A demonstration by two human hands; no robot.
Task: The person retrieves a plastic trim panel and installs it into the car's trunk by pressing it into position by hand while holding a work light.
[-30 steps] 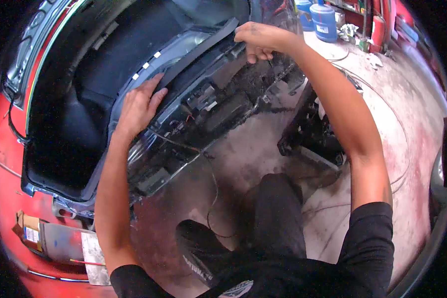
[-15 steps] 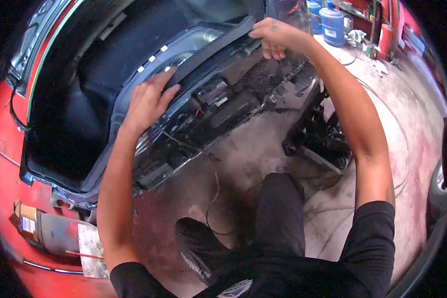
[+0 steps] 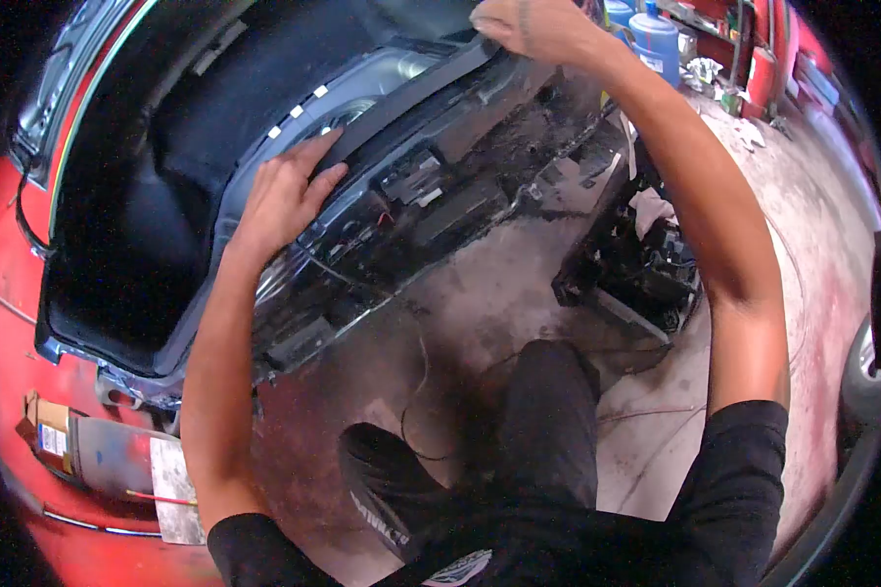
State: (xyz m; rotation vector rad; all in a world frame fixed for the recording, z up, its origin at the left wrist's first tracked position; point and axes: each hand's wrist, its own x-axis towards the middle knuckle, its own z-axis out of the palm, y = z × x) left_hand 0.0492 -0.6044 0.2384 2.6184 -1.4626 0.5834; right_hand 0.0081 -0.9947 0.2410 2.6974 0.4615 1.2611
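Note:
A long dark trim strip (image 3: 401, 98) runs diagonally along the edge of a car's open trunk (image 3: 186, 127). My left hand (image 3: 286, 191) is at the strip's near-left end, its fingers on the far side and its thumb on the near side. Up at the strip's far-right end is my right hand (image 3: 538, 29), fingers curled in at the strip; the fingertips are partly hidden. Below the strip lies the exposed black rear body panel (image 3: 431, 196), with brackets and a small red wire on it.
A black car part (image 3: 646, 254) lies on the concrete floor (image 3: 480, 284), right of my legs. Blue water jugs (image 3: 654, 44) and a red fire extinguisher (image 3: 759, 78) stand at the back right. A cardboard box (image 3: 47, 430) is at lower left. Thin cables cross the floor.
My right hand has moved up and slightly left around the strip's far end, and its hanging fingers no longer show. My left hand has shifted only slightly left.

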